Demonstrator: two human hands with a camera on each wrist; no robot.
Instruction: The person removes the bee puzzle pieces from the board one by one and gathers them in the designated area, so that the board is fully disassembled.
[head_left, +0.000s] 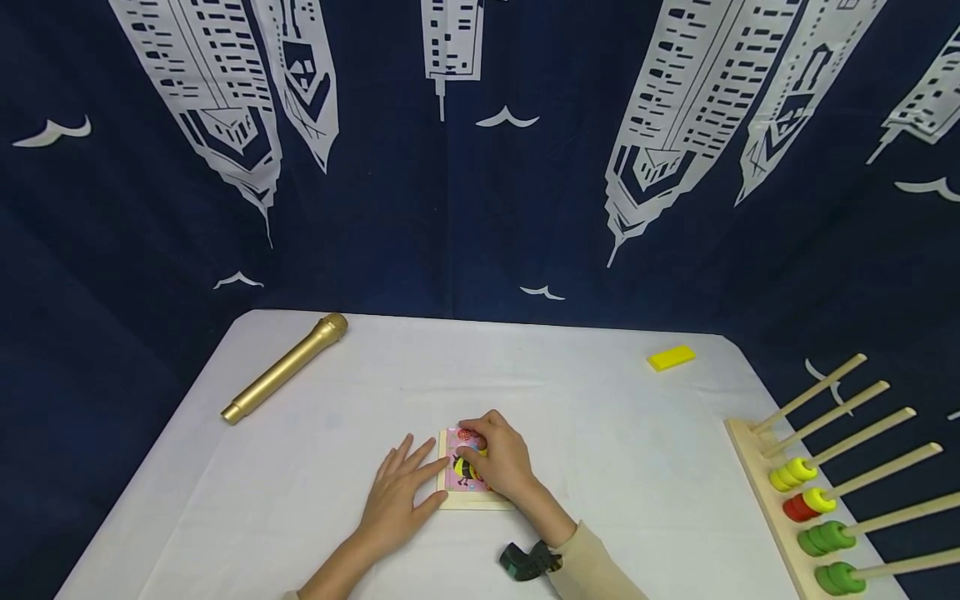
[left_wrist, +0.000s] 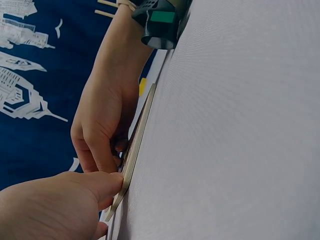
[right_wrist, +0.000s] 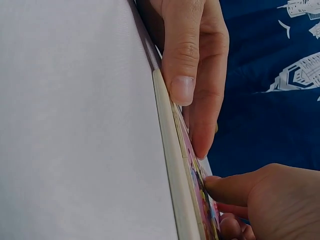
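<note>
In the head view, a small jigsaw puzzle in a pale wooden frame [head_left: 480, 501] lies flat on the white table, showing a pink picture with a bee [head_left: 463, 473]. My left hand [head_left: 393, 502] lies along its left side, fingers extended and spread, with fingertips and thumb touching the frame. From the right, my right hand [head_left: 506, 460] bends over the picture; its thumb and curled forefinger pinch a puzzle piece at the upper part, largely covered by the hand. The right wrist view shows the right thumb [right_wrist: 225, 189] on the picture's surface and the frame's edge [right_wrist: 172, 150] side-on.
A gold microphone [head_left: 285, 369] lies at the back left. At the back right is a yellow block [head_left: 671, 358]. A wooden peg stand [head_left: 757, 475] with upright rods and green, red and yellow rings [head_left: 793, 473] stands along the right edge. Behind the table hangs a dark blue patterned cloth [head_left: 450, 208].
</note>
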